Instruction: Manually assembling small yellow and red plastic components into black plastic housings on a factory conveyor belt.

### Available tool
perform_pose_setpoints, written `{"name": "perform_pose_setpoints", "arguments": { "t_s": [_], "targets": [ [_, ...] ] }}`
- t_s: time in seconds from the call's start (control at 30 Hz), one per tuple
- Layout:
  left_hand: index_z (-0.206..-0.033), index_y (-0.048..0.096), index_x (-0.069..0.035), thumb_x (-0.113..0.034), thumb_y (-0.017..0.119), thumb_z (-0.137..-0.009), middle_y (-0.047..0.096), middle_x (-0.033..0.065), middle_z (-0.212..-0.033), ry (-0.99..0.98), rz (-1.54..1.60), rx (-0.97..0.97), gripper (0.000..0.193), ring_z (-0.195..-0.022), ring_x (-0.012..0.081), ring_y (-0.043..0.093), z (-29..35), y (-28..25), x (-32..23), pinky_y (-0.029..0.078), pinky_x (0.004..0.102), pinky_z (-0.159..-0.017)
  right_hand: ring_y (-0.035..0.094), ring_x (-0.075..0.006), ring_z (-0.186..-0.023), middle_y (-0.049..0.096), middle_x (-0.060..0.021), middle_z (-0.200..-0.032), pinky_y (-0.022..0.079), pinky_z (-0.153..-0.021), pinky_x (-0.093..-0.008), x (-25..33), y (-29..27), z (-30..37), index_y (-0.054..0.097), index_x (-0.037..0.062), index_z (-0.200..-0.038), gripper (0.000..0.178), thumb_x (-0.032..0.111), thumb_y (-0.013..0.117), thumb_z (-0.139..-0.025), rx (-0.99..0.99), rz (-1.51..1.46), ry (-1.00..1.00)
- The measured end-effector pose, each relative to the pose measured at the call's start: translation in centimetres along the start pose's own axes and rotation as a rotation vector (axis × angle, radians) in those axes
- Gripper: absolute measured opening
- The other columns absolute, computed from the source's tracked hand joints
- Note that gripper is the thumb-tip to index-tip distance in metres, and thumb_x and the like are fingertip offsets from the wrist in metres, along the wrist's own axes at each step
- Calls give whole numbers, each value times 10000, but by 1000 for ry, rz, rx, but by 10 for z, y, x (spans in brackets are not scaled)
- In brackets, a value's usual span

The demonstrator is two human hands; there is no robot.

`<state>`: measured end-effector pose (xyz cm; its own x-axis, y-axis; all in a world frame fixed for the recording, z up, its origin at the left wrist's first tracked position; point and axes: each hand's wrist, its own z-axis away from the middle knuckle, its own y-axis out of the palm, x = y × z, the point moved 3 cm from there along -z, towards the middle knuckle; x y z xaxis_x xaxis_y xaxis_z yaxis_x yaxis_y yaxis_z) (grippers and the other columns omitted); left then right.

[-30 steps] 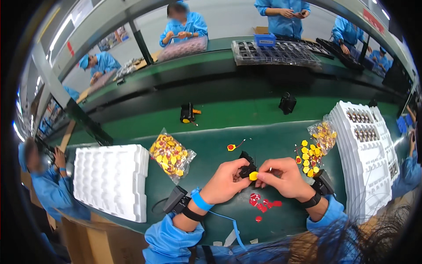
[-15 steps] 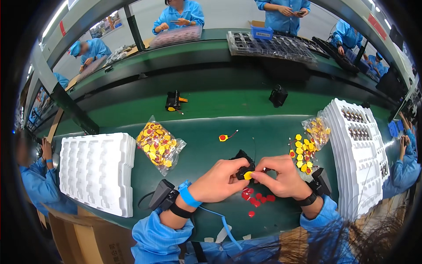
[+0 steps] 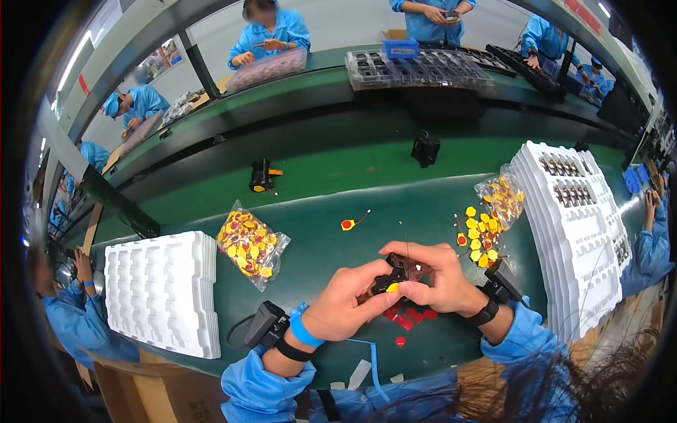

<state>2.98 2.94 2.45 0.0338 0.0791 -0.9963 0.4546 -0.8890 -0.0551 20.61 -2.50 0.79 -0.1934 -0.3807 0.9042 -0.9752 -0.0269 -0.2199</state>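
Note:
My left hand (image 3: 347, 299) is closed around a small black plastic housing (image 3: 396, 269), gripping its left side. A yellow piece (image 3: 393, 287), probably a yellow-wrapped coin cell, sits at the housing's near edge. My right hand (image 3: 438, 280) also grips the housing, its thumb against the yellow piece and its index finger over the far side. Thin dark wire shows between the hands; much of the housing is hidden by fingers. Red discs (image 3: 407, 322) lie just below my hands. A single yellow coin cell with a red centre (image 3: 348, 225) and a lead lies beyond them.
Loose yellow cells (image 3: 484, 235) and a bag of them (image 3: 502, 199) lie right; another filled bag (image 3: 249, 244) lies left. White tray stacks stand left (image 3: 159, 285) and right (image 3: 560, 240). Black housings (image 3: 261, 176) (image 3: 425, 149) sit on the green belt (image 3: 338, 158). Co-workers (image 3: 271, 35) work beyond.
The black housing has been tilted between my hands. My right index finger now reaches over its far side, with the thumb still at the yellow piece. The whole view has shifted slightly.

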Motion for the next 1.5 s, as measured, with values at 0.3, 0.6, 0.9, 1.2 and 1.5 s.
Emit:
{"name": "perform_pose_setpoints", "arguments": {
  "t_s": [0.3,0.6,0.9,1.2,1.5],
  "targets": [
    [-1015,538,-21,-163,569,-1003,477,-23,-676,-113,341,-132,146,-536,37,404,-5,2,17,307,219,-469,476,-26,-496,670,-23,-763,374,-445,-201,-5,2,2,642,-38,-1178,468,144,772,-767,-149,108,-32],
    [-1016,557,6,-144,577,-985,479,3,-644,-18,366,-154,155,-483,59,406,-14,4,23,306,232,-444,486,-10,-529,610,-5,-695,406,-470,-206,-8,-6,7,637,-14,-1177,478,140,793,-752,-224,121,-8],
    [-1020,565,19,-122,559,-943,610,90,-765,-156,580,-170,161,-486,139,546,-12,17,26,414,269,-387,600,-368,-1145,563,-234,-1242,494,-955,-396,46,14,33,428,3,-1380,727,167,792,-772,-119,291,-252],
    [-996,533,13,-16,549,-875,621,105,-768,-139,519,-449,126,-468,163,542,-5,-6,23,446,282,-396,636,-335,-607,620,-164,-637,517,-595,-441,120,-147,92,664,66,-763,57,97,617,-775,-596,1209,387],
    [-1039,502,32,5,575,-869,625,134,-754,-101,432,-390,187,-496,198,600,-18,0,37,505,293,-415,652,-242,-541,648,-162,-618,505,-482,-357,42,-312,95,630,-97,-685,258,124,762,-662,-531,1195,783]
  ]
}}
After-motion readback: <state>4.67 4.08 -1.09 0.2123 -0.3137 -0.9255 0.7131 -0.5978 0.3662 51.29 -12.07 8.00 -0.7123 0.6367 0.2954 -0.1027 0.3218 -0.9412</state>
